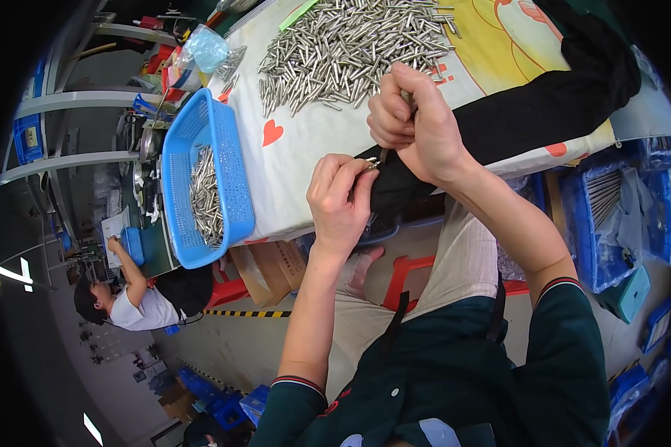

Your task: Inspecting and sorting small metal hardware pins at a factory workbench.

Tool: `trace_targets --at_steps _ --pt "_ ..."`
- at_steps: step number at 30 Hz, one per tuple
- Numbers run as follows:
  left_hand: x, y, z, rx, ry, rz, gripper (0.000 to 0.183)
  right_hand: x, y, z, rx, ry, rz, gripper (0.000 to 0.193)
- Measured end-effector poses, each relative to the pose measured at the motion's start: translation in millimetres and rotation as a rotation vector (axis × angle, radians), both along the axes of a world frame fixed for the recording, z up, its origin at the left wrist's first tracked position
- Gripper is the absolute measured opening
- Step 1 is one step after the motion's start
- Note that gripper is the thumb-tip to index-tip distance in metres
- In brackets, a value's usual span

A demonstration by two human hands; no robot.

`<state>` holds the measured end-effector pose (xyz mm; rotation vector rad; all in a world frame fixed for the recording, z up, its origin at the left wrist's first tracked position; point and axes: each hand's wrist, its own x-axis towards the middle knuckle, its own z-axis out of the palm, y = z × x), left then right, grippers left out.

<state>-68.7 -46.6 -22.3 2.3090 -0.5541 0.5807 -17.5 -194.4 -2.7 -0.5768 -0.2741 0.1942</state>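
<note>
My left hand (338,200) pinches a small silvery metal pin (373,165) between thumb and fingertips, above the near edge of the table. Just beyond it to the right, my right hand (419,128) is wrapped in a fist around a slim tool. Only the tool's narrow tip (383,155) shows below the fist, close to the pin; its kind is hidden by my fingers. I cannot tell whether tip and pin touch. Beyond both hands spreads a large heap of similar metal pins (343,63). Black cloth (514,119) lies under and beside my right wrist.
A blue plastic basket (235,171) with more pins stands left on the patterned tablecloth (276,182). A clear plastic bag (205,48) lies behind it. Blue crates (585,257) stand at the right. Below are a red stool (397,287) and a cardboard box (272,276). Another person (138,305) works far left.
</note>
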Motion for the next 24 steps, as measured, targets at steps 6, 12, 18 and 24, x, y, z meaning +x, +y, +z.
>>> trace_targets --at_steps 6,12,18,24 --pt "0.1 -0.1 -0.1 -0.005 0.0 -0.001 0.014 -0.5 -0.3 0.1 0.004 -0.001 0.006 0.04" --pt "0.1 -0.2 0.5 0.001 0.0 0.001 0.014 -0.9 1.3 0.7 -0.018 -0.018 -0.003 0.041" --pt "0.7 -0.4 0.3 0.015 -0.021 0.003 0.014 -7.7 5.6 3.4 -0.163 -0.099 -0.031 0.041" --pt "2.1 -0.3 2.2 0.018 -0.042 -0.021 0.013 -11.6 10.8 4.6 -0.224 -0.164 -0.072 0.041"
